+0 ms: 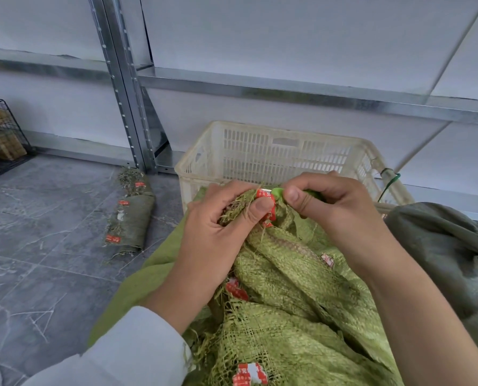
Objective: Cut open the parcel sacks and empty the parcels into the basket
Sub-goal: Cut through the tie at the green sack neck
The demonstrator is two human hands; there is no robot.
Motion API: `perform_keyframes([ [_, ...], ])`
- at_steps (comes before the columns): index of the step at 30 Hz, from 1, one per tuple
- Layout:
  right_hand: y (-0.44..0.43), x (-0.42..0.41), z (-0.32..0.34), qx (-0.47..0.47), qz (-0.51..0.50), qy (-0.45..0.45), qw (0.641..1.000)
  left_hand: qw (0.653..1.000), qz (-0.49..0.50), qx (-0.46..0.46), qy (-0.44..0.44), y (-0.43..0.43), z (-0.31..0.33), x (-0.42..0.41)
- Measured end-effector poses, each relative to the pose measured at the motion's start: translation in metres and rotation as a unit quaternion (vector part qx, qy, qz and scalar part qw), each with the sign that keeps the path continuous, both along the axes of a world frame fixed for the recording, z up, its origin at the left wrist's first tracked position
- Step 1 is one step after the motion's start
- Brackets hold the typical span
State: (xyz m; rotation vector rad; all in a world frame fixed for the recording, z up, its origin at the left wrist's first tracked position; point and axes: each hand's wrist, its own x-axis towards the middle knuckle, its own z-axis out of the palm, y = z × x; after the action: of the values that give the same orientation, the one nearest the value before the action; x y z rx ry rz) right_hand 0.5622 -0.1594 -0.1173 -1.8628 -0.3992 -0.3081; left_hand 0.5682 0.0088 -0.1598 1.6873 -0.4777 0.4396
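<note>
A green woven parcel sack with red and white tape labels lies bunched in front of me, its frayed neck raised toward the basket. My left hand grips the gathered neck by a red-taped part. My right hand pinches a small green cutter whose tip meets the tape at the neck. A cream plastic basket with slotted walls stands just behind the hands; its inside is mostly hidden. No parcels are visible.
A flattened, rolled green sack lies on the grey tiled floor at left. A darker grey-green sack sits at right. Metal shelving runs along the wall. A black wire cage with boxes stands far left.
</note>
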Motion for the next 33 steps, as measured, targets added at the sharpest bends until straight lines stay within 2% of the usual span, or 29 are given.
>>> perform_keyframes([
  [2, -0.002, 0.0, 0.0, -0.07, -0.049, -0.019, 0.996, 1.0, 0.008, 0.02, -0.005, 0.002, 0.0, 0.0],
  [5, -0.011, -0.001, 0.005, -0.251, -0.115, -0.105, 0.955, 0.998, 0.007, 0.062, 0.003, 0.004, 0.001, 0.001],
  [7, -0.012, -0.004, 0.009, -0.277, -0.103, -0.126, 0.947, 0.997, -0.006, 0.081, 0.002, 0.004, 0.003, 0.002],
  [11, -0.012, -0.004, 0.007, -0.196, -0.103, -0.085, 0.971, 0.997, -0.038, 0.064, 0.029, 0.003, 0.006, 0.0],
  [15, -0.005, -0.002, 0.003, -0.161, -0.129, -0.079, 0.975, 0.998, -0.03, 0.035, 0.048, 0.003, 0.005, 0.004],
  [16, -0.004, -0.003, 0.005, -0.132, -0.123, -0.077, 0.981, 0.997, -0.033, 0.04, 0.05, 0.004, 0.003, 0.004],
  [19, -0.017, -0.004, 0.025, 0.045, -0.137, -0.097, 0.985, 0.987, -0.05, 0.124, 0.086, 0.001, -0.009, 0.003],
  [22, -0.035, -0.006, 0.037, 0.028, -0.187, -0.142, 0.972, 0.993, -0.008, 0.091, 0.08, 0.004, -0.016, 0.007],
  [24, -0.027, -0.007, 0.023, -0.009, -0.181, -0.092, 0.979, 0.996, 0.023, 0.059, 0.065, 0.004, -0.014, 0.011],
  [27, -0.001, -0.001, 0.002, -0.034, -0.131, 0.036, 0.99, 0.997, 0.041, 0.042, 0.058, 0.001, -0.017, 0.014],
  [28, 0.005, 0.001, 0.0, -0.006, -0.111, 0.074, 0.991, 0.996, 0.041, 0.029, 0.069, 0.0, -0.018, 0.014],
  [30, 0.014, 0.001, 0.001, 0.111, -0.048, 0.144, 0.982, 0.996, 0.034, 0.004, 0.087, 0.001, -0.019, 0.014],
  [33, 0.03, -0.003, -0.001, 0.221, 0.071, 0.162, 0.959, 0.99, 0.006, -0.045, 0.13, 0.006, -0.013, 0.014],
])
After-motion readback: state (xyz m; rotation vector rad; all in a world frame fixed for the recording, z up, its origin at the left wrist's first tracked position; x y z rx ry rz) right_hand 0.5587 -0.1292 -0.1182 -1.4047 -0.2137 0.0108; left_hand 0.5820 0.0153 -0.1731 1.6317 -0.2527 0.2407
